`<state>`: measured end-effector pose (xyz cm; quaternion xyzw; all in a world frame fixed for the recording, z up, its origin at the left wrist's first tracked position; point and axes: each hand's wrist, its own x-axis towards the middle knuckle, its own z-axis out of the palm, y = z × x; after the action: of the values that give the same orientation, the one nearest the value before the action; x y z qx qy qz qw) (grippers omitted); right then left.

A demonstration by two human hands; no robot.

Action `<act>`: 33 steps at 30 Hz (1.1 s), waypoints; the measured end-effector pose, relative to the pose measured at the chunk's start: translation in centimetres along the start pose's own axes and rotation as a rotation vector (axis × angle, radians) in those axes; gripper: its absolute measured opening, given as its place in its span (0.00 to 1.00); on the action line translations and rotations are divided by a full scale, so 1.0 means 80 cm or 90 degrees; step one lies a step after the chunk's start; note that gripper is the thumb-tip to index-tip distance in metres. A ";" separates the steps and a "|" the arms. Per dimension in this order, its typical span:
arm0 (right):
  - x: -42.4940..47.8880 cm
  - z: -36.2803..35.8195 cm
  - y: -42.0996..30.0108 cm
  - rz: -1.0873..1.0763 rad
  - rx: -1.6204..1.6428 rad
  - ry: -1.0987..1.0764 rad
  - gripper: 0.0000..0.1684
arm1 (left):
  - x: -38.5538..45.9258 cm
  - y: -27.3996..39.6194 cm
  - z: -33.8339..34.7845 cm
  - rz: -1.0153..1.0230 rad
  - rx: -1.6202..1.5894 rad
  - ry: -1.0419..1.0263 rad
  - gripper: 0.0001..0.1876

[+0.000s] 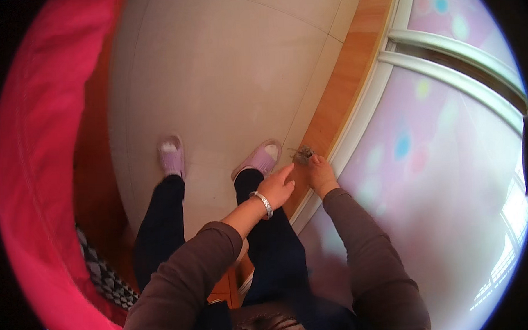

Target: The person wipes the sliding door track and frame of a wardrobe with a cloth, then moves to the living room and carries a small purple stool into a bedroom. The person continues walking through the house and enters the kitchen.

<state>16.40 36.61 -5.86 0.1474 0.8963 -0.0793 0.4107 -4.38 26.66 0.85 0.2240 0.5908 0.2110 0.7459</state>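
Note:
My right hand [322, 174] is at the wooden base board of a wardrobe, its fingers closed on a tangled grey-brown clump [305, 155]. Loose strands stick out of the clump; whether it is dust and hair or a wire scrubber I cannot tell. Close by on the left, my left hand [277, 186] hovers in front of my right knee with the index finger stretched toward the clump. Nothing shows in it, and its fingers are apart. A silver bangle [265, 204] circles that wrist.
Glossy sliding doors [390, 169] with pale frames rise on the right above the wooden base board [331, 106]. A bed with a pink-red cover [40, 142] runs along the left. My feet, in pink slippers [259, 158], stand on the tiled floor [226, 74] between them.

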 end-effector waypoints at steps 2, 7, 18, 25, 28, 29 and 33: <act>0.028 0.008 0.007 -0.037 -0.013 -0.006 0.09 | 0.038 -0.011 0.012 0.045 0.006 0.027 0.27; 0.078 0.015 0.020 0.080 -0.002 -0.124 0.11 | 0.113 -0.014 -0.003 -0.018 -0.016 -0.039 0.27; 0.242 -0.122 0.251 0.305 -0.183 0.043 0.12 | 0.183 -0.072 0.026 -0.036 -0.125 -0.064 0.25; 0.075 0.076 -0.031 0.208 0.264 0.072 0.12 | 0.169 -0.059 -0.009 -0.036 -0.141 -0.022 0.22; 0.116 0.056 0.082 0.254 0.266 0.038 0.12 | 0.166 -0.056 -0.006 -0.043 -0.151 -0.019 0.23; 0.151 0.026 0.150 0.281 0.197 0.146 0.12 | 0.165 -0.052 0.001 -0.037 -0.154 -0.015 0.24; 0.242 -0.197 0.357 0.224 -0.151 0.293 0.10 | 0.186 -0.038 0.027 0.005 -0.213 -0.042 0.22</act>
<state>2.62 71.60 -10.92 0.2653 0.9295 0.1337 0.2184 1.02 32.66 -12.23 0.1058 0.5217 0.3015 0.7910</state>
